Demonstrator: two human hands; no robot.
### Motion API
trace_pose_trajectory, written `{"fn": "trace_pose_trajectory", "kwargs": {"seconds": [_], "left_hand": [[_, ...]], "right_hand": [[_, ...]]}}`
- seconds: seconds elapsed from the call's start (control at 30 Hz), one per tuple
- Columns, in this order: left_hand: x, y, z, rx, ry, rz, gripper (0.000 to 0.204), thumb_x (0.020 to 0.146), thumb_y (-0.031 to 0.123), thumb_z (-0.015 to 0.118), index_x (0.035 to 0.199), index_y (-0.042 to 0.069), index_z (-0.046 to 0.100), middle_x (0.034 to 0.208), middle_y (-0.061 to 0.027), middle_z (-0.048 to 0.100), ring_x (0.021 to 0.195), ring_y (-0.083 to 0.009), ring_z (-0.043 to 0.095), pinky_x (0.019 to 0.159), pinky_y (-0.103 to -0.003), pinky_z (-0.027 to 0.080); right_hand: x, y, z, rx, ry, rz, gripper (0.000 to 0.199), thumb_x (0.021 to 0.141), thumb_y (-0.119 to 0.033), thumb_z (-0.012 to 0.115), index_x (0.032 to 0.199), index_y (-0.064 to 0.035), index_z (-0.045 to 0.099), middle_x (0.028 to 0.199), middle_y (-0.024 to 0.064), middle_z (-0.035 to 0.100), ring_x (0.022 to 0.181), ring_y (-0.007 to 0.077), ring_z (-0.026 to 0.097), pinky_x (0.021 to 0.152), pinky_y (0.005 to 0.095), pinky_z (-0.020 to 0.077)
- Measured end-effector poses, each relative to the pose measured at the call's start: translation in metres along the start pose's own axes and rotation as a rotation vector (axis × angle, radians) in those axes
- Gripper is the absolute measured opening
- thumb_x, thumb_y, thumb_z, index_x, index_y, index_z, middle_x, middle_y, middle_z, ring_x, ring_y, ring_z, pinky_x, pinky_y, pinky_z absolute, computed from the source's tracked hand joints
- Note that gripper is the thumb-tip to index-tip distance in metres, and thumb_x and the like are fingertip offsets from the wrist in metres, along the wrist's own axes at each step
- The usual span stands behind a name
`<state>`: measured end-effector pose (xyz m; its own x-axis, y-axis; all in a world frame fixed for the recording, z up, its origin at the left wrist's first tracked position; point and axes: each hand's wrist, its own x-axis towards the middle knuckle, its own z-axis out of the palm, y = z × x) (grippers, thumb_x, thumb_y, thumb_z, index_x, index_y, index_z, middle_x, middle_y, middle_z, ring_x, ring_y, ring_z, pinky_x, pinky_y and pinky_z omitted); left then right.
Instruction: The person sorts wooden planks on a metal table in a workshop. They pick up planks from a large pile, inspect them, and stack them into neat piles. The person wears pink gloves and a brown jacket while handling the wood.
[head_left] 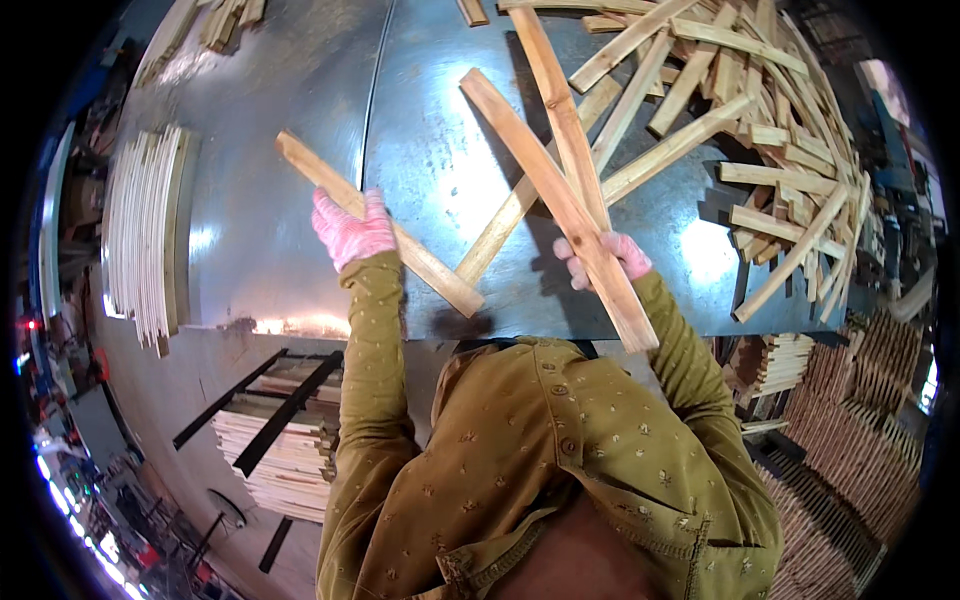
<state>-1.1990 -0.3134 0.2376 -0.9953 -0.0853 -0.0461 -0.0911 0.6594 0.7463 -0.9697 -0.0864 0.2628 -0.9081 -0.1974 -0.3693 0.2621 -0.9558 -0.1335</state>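
Both hands wear pink-and-white gloves. My left hand (352,232) is closed around the middle of a wooden slat (432,268), which slants from upper left to lower right over the metal table. My right hand (632,256) grips a longer, reddish slat (535,158) near its lower end, the fingers partly hidden beneath it. That end points toward my body. Behind it another long slat (562,95) runs up to the far edge of view. A further slat (497,236) lies diagonally on the table between my hands, partly covered by the others.
A large jumbled pile of slats (790,150) covers the table's right side. At the left, a neat row of slats (150,230) lies on the metal tabletop (270,220). More stacked slats (275,455) sit below the table's near edge, beside black bars (290,410).
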Motion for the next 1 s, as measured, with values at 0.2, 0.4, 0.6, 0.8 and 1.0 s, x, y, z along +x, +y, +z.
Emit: {"fn": "trace_pose_trajectory", "kwargs": {"seconds": [0.2,0.4,0.6,0.8,1.0], "left_hand": [[-0.071,0.03,0.048,-0.99,-1.294,-0.619,0.045,0.094,0.031,0.062,0.126,0.0,0.053,0.11,-0.0161,0.062,0.097,-0.029,0.062,0.083,-0.043,0.055],[-0.062,0.001,0.105,-1.08,-0.933,-0.733,0.035,0.095,0.027,0.059,0.119,0.001,0.057,0.105,-0.0151,0.064,0.09,-0.0295,0.065,0.081,-0.042,0.056],[-0.053,-0.032,0.103,-0.604,-0.958,-0.328,0.062,0.083,0.038,0.072,0.127,-0.002,0.054,0.108,-0.0171,0.065,0.089,-0.0279,0.065,0.079,-0.037,0.053],[-0.047,-0.023,0.086,-0.614,-0.953,-0.43,0.066,0.082,0.041,0.072,0.128,-0.003,0.053,0.107,-0.018,0.066,0.089,-0.0274,0.065,0.079,-0.037,0.053],[-0.054,-0.011,0.076,-0.794,-0.836,-0.601,0.059,0.085,0.036,0.073,0.125,-0.002,0.052,0.104,-0.015,0.064,0.088,-0.0287,0.064,0.077,-0.042,0.056]], "right_hand": [[0.048,0.02,-0.028,0.056,0.098,-0.08,0.053,0.092,-0.035,0.062,0.125,0.0053,0.052,0.101,0.0225,0.066,0.081,0.0314,0.067,0.072,0.0399,0.0576],[0.031,0.022,-0.011,-1.622,0.994,-0.117,0.069,0.092,-0.056,0.052,0.135,-0.0014,0.047,0.096,0.0219,0.069,0.087,0.0353,0.068,0.069,0.0421,0.0555],[0.028,0.053,0.053,-2.025,0.801,0.163,0.082,0.086,-0.068,0.046,0.142,-0.0087,0.037,0.125,0.0295,0.054,0.113,0.0439,0.056,0.098,0.0462,0.0449],[0.094,-0.064,-0.014,-1.845,1.665,-0.476,0.093,0.077,-0.042,0.073,0.148,-0.0049,0.025,0.136,0.0258,0.048,0.117,0.0417,0.055,0.098,0.0457,0.0456],[0.087,-0.024,-0.008,-1.484,1.358,-0.496,0.089,0.076,-0.019,0.075,0.149,-0.0158,0.025,0.131,0.0241,0.052,0.11,0.0364,0.061,0.094,0.0418,0.0505]]}}
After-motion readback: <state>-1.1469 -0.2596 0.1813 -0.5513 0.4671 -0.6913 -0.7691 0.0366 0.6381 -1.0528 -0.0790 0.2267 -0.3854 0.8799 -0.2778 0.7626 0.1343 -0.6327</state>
